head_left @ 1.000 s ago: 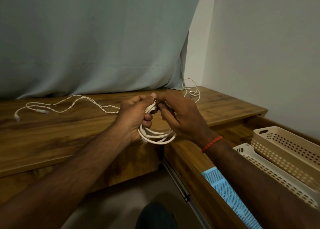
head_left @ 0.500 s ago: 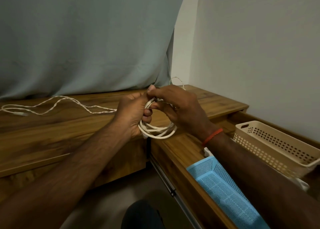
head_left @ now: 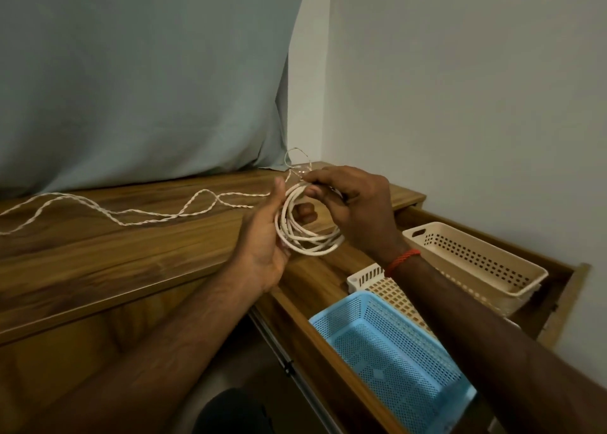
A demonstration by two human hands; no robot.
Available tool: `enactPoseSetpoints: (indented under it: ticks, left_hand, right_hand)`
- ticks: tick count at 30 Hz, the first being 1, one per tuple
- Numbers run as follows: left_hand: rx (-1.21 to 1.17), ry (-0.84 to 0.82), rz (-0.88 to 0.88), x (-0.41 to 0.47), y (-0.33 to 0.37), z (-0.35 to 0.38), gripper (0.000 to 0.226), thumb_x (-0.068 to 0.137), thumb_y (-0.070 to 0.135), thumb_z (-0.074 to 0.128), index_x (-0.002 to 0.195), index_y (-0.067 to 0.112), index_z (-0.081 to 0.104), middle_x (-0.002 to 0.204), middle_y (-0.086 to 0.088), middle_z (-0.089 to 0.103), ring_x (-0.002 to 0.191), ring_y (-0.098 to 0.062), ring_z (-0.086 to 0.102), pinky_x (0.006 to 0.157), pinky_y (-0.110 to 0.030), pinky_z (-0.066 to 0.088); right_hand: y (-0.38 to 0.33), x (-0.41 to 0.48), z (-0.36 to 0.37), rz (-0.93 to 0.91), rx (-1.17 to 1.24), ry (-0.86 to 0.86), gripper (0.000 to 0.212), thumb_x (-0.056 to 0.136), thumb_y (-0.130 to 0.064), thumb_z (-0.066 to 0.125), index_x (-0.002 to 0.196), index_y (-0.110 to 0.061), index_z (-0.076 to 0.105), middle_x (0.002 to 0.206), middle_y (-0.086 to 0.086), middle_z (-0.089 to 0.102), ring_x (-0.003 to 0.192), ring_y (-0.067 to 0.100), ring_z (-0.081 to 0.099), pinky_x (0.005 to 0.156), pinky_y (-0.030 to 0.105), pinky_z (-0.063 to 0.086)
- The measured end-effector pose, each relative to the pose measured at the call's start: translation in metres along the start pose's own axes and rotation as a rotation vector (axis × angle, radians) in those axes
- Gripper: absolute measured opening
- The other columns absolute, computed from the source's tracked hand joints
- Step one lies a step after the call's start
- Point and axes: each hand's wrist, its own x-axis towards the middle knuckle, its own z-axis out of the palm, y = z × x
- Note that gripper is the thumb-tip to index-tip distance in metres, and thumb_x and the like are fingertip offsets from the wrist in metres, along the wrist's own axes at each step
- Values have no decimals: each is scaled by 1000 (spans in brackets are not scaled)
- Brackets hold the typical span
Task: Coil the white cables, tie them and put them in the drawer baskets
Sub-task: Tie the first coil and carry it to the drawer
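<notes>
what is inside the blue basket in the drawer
Nothing shows inside the blue basket: its mesh floor looks bare. The right forearm covers its right side, so that part cannot be checked.

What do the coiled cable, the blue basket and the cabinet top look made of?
Coiled white cable: probably a smooth rubbery plastic sheath, slightly glossy, bending in loose loops. Blue basket: likely moulded plastic, matte, with fine perforated mesh walls. Cabinet top: wood or wood-look laminate, I cannot tell which; brown grain streaks under a soft sheen.
</notes>
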Motion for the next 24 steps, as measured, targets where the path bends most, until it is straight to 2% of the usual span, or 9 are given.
enactPoseSetpoints:
  ticks: [2, 5, 8, 11, 14, 17, 19, 21, 24]
  left_hand:
    - [10, -1, -13, -3, -18, 9, 57, 77, 53, 66, 115, 11, 71, 91, -11, 75, 84, -24, 73, 88, -51, 59]
    - [32, -19, 8, -4, -38, 21, 45, 87, 50, 57, 110, 14, 68, 78, -4, 71, 73, -19, 69, 61, -33, 58]
    - [104, -28, 29, 3, -52, 33, 35, 102, 43, 46, 108, 14, 64, 71, -1, 62, 64, -14, 66, 54, -28, 53]
    - [161, 4, 42, 18, -68, 46, 36, 105, 42, 42, 116, 13, 60, 69, 2, 55, 61, -13, 63, 60, -31, 53]
    - [230, 93, 32, 38, -85, 63, 43, 106, 43, 40, 125, 9, 58, 71, 0, 51, 65, -13, 55, 61, -32, 48]
    - [297, 148, -2, 57, -104, 83, 46, 106, 46, 38, 131, 13, 58, 109, -20, 65, 84, -20, 62, 71, -35, 50]
    - [310, 155, -35, 70, -118, 93, 47, 106, 48, 38, 135, 15, 56, 134, -27, 56, 111, -36, 64, 84, -41, 50]
    - [324, 128, -77, 82, -134, 106, 46, 105, 49, 38, 133, 17, 56, 133, -26, 58, 121, -41, 60, 96, -47, 51]
    - [343, 57, -126, 96, -158, 124, 44, 104, 51, 39, 126, 19, 59, 122, -18, 66, 115, -35, 65, 100, -55, 52]
  right_hand:
    - [9, -6, -7, 30, -36, 15, 19, 88, -9, 77, 106, -6, 77, 98, 5, 78, 88, 14, 72, 81, 22, 56]
    - [20, -17, -17, 40, -66, 18, 19, 87, -9, 76, 106, -6, 76, 96, 6, 77, 85, 14, 71, 79, 17, 53]
    - [33, -28, -27, 55, -101, 1, 16, 90, -10, 73, 105, -6, 75, 94, 7, 77, 82, 18, 71, 75, 29, 56]
    - [49, -39, -37, 71, -173, -76, 17, 95, -14, 66, 110, -7, 72, 95, 9, 74, 82, 23, 69, 71, 41, 56]
    - [62, -48, -50, 132, -267, -199, 21, 98, -16, 61, 117, -9, 67, 100, 11, 69, 87, 23, 64, 71, 35, 52]
    - [77, -58, -63, 216, -405, -324, 34, 96, -10, 63, 130, -10, 61, 108, 16, 65, 91, 24, 64, 70, 24, 41]
    - [90, -66, -70, 260, -453, -389, 40, 98, -12, 62, 137, -14, 55, 113, 15, 61, 93, 21, 62, 68, 20, 37]
    - [108, -75, -79, 312, -513, -443, 42, 98, -15, 61, 139, -18, 52, 116, 13, 58, 95, 20, 62, 67, 18, 36]
    - [140, -90, -94, 400, -575, -501, 44, 97, -12, 61, 139, -22, 50, 119, 12, 58, 97, 25, 63, 73, 26, 48]
